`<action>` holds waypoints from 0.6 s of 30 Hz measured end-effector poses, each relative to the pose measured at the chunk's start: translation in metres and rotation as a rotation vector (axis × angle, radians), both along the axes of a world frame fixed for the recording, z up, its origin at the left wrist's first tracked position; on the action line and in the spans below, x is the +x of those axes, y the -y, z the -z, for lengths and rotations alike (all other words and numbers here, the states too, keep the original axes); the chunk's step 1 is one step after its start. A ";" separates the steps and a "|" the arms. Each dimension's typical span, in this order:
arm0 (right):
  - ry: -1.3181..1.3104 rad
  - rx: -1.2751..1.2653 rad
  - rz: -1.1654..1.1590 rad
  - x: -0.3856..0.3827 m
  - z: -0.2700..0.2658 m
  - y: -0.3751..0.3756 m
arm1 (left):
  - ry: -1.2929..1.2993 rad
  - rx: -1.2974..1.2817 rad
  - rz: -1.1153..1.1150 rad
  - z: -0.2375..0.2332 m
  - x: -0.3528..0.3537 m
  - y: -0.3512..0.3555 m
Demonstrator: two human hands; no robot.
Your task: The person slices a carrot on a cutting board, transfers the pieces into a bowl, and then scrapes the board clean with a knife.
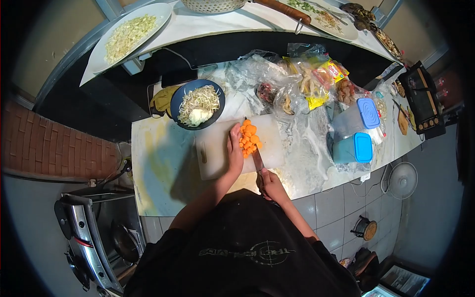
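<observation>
Sliced orange carrot (250, 137) lies in a small pile on a white cutting board (213, 161). My left hand (235, 148) rests along the left side of the pile, its fingers stretched out and touching the pieces. In my right hand (269, 183) is the handle of a knife (258, 161), whose blade reaches up to the pile's right side; part of the blade is hidden by the carrot. Just behind the board's left part stands a dark plate (215, 117) with bean sprouts (199, 101) and a pale lump on it.
Plastic bags of food (297, 84) fill the counter's back, and two blue-lidded containers (363, 147) stand at the right. The raised shelf (217, 27) holds a plate of chopped vegetable (131, 37) and a basket (213, 5). A stove (89, 242) is at the lower left.
</observation>
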State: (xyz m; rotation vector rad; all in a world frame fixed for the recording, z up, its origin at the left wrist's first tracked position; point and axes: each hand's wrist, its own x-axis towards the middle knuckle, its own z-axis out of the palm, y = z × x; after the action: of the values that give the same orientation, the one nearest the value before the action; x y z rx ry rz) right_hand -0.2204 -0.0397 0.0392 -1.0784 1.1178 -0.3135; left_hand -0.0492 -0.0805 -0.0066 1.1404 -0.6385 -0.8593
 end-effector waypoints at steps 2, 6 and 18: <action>-0.010 -0.005 0.010 0.001 -0.001 0.000 | -0.008 0.020 -0.008 -0.006 0.000 -0.003; -0.262 -0.449 -0.034 -0.005 0.011 0.001 | 0.548 0.070 -0.004 -0.032 0.002 -0.012; -0.564 -0.682 -0.116 -0.016 -0.017 0.005 | 0.350 0.048 0.207 0.000 0.038 0.024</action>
State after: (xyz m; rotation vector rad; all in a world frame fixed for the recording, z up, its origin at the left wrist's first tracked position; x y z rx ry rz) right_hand -0.2362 -0.0452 0.0559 -1.9094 1.4830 -0.3137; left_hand -0.0114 -0.1047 -0.0068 1.2966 -1.0435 -0.8589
